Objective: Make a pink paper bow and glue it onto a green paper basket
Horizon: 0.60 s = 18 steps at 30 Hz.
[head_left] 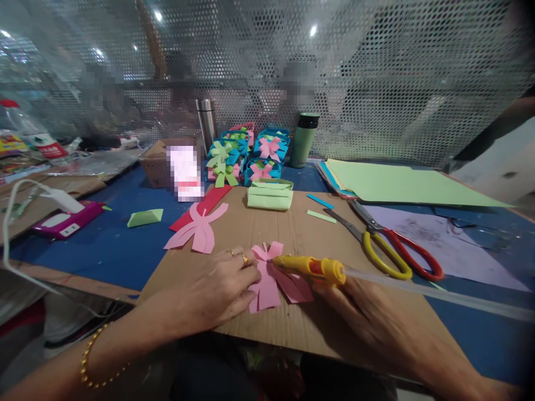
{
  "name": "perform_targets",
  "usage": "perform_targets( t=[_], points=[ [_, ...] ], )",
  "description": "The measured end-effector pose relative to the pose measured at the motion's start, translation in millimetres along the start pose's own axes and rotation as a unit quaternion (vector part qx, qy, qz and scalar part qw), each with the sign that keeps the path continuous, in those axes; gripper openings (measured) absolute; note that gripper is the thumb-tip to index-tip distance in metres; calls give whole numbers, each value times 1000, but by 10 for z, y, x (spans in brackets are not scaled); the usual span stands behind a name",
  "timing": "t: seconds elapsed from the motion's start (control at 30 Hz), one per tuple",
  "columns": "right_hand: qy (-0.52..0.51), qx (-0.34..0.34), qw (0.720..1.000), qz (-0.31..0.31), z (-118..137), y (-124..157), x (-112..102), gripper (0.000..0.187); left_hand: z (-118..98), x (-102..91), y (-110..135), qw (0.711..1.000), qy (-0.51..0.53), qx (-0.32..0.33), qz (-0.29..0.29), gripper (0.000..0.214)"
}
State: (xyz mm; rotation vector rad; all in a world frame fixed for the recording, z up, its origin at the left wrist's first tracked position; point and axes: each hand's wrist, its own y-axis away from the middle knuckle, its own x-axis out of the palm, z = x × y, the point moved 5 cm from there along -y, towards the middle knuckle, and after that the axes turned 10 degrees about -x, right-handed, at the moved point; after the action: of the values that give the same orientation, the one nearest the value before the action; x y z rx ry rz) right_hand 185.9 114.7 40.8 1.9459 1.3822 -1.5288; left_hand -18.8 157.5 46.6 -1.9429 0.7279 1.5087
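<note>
A pink paper bow [267, 287] lies on the brown cardboard sheet [188, 289] in front of me. My left hand [225, 284] is closed at the bow's left edge, fingers pressed on the paper. In my right hand [355, 303] is a yellow glue gun [311, 268], its tip touching or just above the bow's centre. A clear glue stick [401, 284] runs out of its back end to the right. Left of the bow rests a second pink cut-paper piece [199, 229], partly over a red paper strip [221, 197]. A small light green paper box [270, 195] stands beyond.
Scissors [371, 228] with red and yellow handles lie at right, near stacked coloured paper [401, 181]. Several bow-trimmed paper boxes [246, 150] stand between a steel flask [206, 122] and a green tumbler [304, 142]. A purple power strip [69, 223] sits at left.
</note>
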Motion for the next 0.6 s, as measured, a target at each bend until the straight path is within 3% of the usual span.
perform_targets(
  t=[0.13,0.23,0.3,0.37,0.5,0.6],
  points=[
    [0,6,1000,9,-4,-2,9,41,78,26,-18,999,26,11,-23,20],
    [18,1,1000,-20,-13,-20,-52,48,105,4,17,998,66,-14,-3,12],
    [36,-10,999,-26,-9,-34,-91,51,67,-38,47,997,66,-31,12,18],
    [48,-16,998,-21,-6,-44,-113,48,3,-74,62,998,45,-43,21,26],
    [31,-14,999,-9,6,-37,-83,37,-73,-20,26,998,-41,-41,25,11],
    [26,0,1000,2,10,-12,-23,34,-46,51,-5,997,-72,-20,2,14]
  ],
)
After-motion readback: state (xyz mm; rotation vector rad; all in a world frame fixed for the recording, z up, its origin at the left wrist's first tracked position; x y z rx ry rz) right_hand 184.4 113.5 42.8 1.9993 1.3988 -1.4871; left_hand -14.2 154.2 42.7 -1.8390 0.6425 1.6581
